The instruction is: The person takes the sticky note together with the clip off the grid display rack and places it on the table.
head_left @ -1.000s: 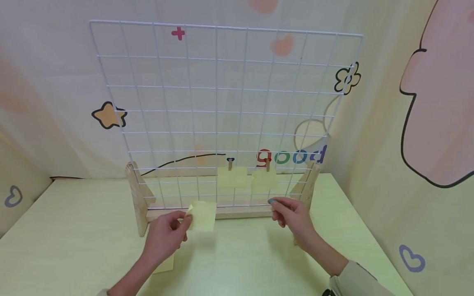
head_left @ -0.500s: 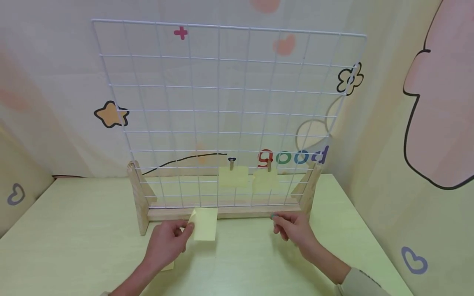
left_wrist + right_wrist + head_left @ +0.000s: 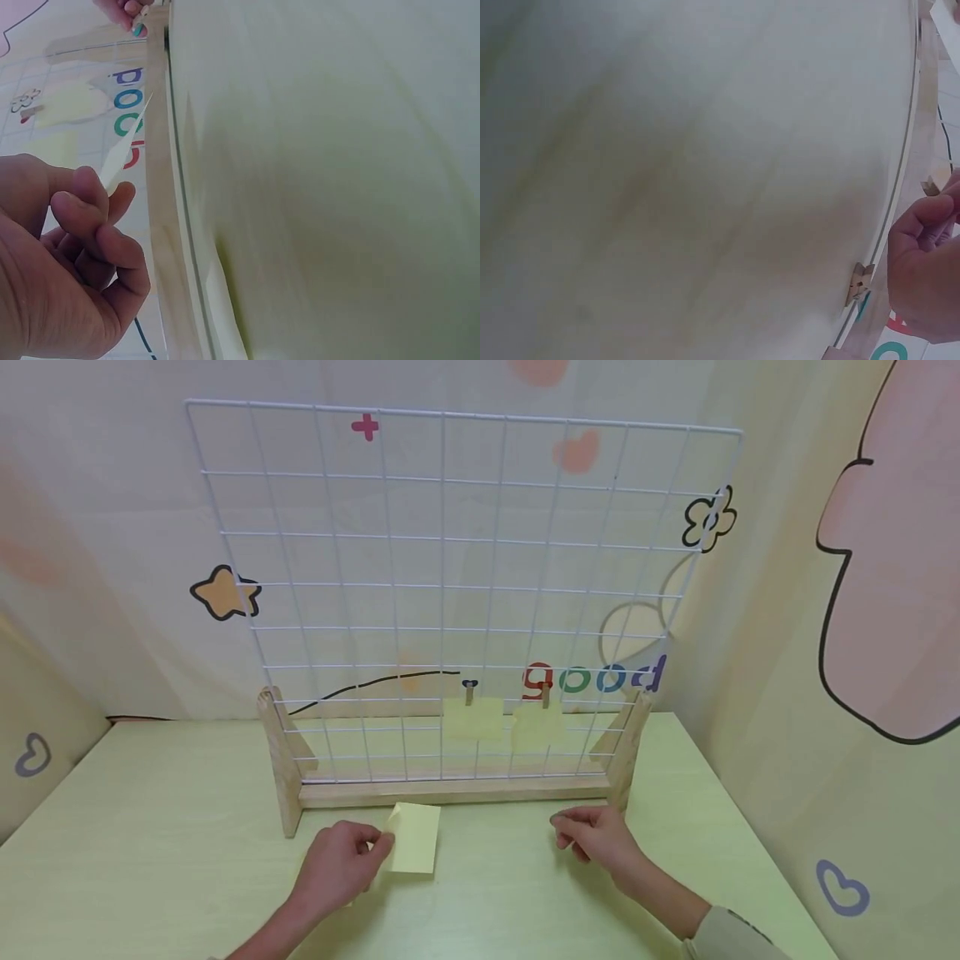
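My left hand (image 3: 341, 868) pinches a yellow sticky note (image 3: 416, 837) at its left edge, above the table in front of the wire grid rack (image 3: 442, 585). In the left wrist view this sticky note (image 3: 120, 159) appears almost edge-on between thumb and fingers. My right hand (image 3: 600, 839) pinches a small wooden clothespin (image 3: 930, 186), whose teal end shows in the left wrist view. From the head it is mostly hidden by the fingertips. Two more notes, a left one (image 3: 472, 720) and a right one (image 3: 538, 727), hang on the grid under clothespins.
Another yellow note (image 3: 223, 311) lies on the table, mostly under my left hand. A second wooden clothespin (image 3: 859, 283) appears near the rack's base in the right wrist view. Wooden feet (image 3: 281, 768) hold the rack. A patterned wall covering (image 3: 795, 760) stands behind and at the sides.
Both hands have moved down and toward me, away from the grid. The pinched note has come down with the left hand. The hanging notes stay in place.
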`<state>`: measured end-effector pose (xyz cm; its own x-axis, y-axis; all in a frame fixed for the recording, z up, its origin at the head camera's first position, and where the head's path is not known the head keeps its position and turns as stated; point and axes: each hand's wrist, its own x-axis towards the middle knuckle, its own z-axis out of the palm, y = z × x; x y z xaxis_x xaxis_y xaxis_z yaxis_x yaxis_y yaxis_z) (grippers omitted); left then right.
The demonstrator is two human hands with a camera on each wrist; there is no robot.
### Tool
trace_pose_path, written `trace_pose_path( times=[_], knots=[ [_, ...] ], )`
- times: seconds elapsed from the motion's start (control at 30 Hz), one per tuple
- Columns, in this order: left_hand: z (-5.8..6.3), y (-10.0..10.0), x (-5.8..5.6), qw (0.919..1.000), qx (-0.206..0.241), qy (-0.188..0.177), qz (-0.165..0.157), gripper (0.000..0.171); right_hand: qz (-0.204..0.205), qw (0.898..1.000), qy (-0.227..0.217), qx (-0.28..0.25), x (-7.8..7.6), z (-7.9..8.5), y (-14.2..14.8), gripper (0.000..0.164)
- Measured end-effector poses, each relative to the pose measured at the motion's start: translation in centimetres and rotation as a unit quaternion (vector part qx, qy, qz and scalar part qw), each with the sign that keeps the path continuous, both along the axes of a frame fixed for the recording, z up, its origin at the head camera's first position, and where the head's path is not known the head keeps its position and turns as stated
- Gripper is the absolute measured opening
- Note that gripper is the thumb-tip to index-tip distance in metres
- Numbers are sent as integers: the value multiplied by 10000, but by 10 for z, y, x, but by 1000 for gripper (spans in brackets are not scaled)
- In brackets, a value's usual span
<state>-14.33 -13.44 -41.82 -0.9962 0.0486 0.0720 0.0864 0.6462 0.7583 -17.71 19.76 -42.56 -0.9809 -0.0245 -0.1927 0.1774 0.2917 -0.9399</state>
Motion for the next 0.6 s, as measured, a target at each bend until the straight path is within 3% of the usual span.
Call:
trace_pose_path(
  times=[0.23, 0.6],
  knots=[
    [-7, -3, 1, 9994, -293, -5, -175, 28, 86, 9999, -116, 82, 0, -7, 4, 26],
    [-16, -3, 0, 9991, -401, 37, -137, 15, 104, 9995, -244, 189, -1, -10, 7, 23]
  ],
)
